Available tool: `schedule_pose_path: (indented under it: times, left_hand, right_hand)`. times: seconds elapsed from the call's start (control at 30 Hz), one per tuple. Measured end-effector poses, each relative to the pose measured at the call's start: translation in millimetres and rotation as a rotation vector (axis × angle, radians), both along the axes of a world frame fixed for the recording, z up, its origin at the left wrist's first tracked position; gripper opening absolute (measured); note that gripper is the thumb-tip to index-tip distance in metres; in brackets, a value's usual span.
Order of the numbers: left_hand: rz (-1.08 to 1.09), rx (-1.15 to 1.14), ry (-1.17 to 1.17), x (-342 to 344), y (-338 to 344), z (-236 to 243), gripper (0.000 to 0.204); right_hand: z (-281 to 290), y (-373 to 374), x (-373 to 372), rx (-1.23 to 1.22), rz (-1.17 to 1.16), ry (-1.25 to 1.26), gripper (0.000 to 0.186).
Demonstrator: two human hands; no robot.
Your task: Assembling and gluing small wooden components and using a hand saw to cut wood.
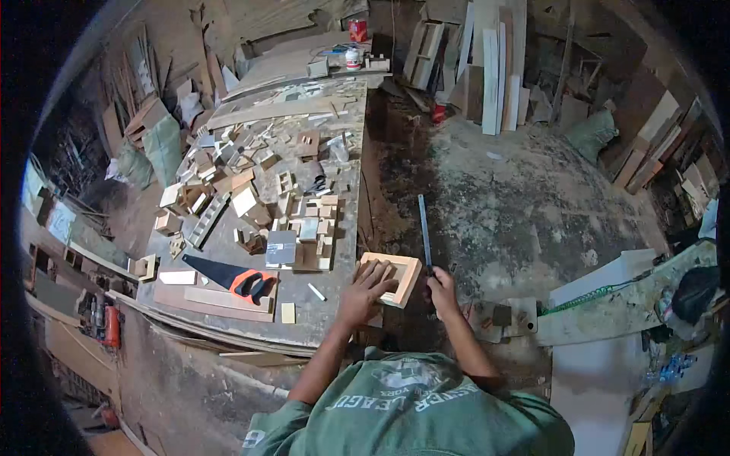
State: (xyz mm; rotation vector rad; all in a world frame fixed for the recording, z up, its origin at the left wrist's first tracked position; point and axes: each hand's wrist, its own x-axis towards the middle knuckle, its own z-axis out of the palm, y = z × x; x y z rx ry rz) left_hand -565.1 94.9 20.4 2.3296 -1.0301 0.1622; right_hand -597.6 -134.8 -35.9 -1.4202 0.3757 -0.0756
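At the table's right front edge, my left hand [363, 292] lies over a small square wooden frame [411, 275], gripping it with the fingers across its top. The frame is light wood with a raised border and a recessed middle. My right hand [442, 292] is closed round the dark handle of a long, flat metal file [425, 229]. Its narrow blade points away from me, just right of the frame and apart from it. A handsaw [218, 273] with a black blade and an orange-and-black handle rests on boards to the left.
The worktable [346, 228] carries many wood offcuts, small wooden box assemblies [325, 232] and a grey sanding sheet [281, 248]. A white tub [353, 59] and a red can [357, 30] stand at its far end. Tall boards [491, 76] lean on the back wall.
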Motion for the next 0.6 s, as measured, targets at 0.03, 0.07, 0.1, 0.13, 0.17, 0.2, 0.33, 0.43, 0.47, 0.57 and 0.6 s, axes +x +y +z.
schedule_pose_path:
  times: [0.03, 0.07, 0.1, 0.13, 0.17, 0.2, 0.33, 0.43, 0.47, 0.57, 0.6]
  left_hand:
    - [0.031, 0.054, -0.141, 5.9, -0.2, -0.7, 0.052]
    - [0.061, 0.110, -0.281, 10.9, -0.1, -1.3, 0.043]
    - [0.074, 0.114, -0.276, 15.1, 0.5, -1.6, 0.043]
    - [0.073, 0.125, -0.309, 18.4, 0.1, -0.9, 0.039]
    - [0.070, 0.136, -0.343, 22.3, -0.8, -0.7, 0.036]
    - [0.077, 0.137, -0.344, 26.9, -2.6, -5.8, 0.038]
    - [0.102, 0.101, -0.371, 39.5, -5.5, -11.6, 0.040]
    - [0.076, 0.131, -0.351, 61.0, -15.1, -21.8, 0.040]
    - [0.085, 0.134, -0.350, 69.9, -22.7, -23.0, 0.040]
    - [0.086, 0.118, -0.302, 99.4, -46.9, -30.4, 0.040]
    - [0.076, 0.114, -0.292, 110.4, -55.1, -34.4, 0.039]
  right_hand:
    - [7.3, 0.2, 10.3, 0.035, -0.003, 0.010, 0.020]
    - [5.7, -1.4, 21.5, 0.037, 0.011, 0.015, 0.020]
    - [2.9, -4.4, 32.2, 0.024, 0.025, -0.020, 0.019]
    - [4.8, -6.1, 41.5, 0.011, 0.036, -0.055, 0.019]
    - [6.9, -7.9, 51.3, 0.013, 0.048, -0.050, 0.019]
    - [9.3, -10.7, 61.0, -0.015, 0.093, -0.115, 0.019]
    - [28.7, -14.9, 92.6, 0.051, 0.232, -0.121, 0.019]
    - [36.0, -19.9, 120.0, 0.090, 0.298, -0.117, 0.018]
    - [30.4, -25.3, 131.1, 0.096, 0.345, -0.133, 0.017]
    - [25.2, -46.5, 168.3, 0.124, 0.439, -0.114, 0.013]
    - [19.7, -55.1, 179.8, 0.117, 0.440, -0.123, 0.013]
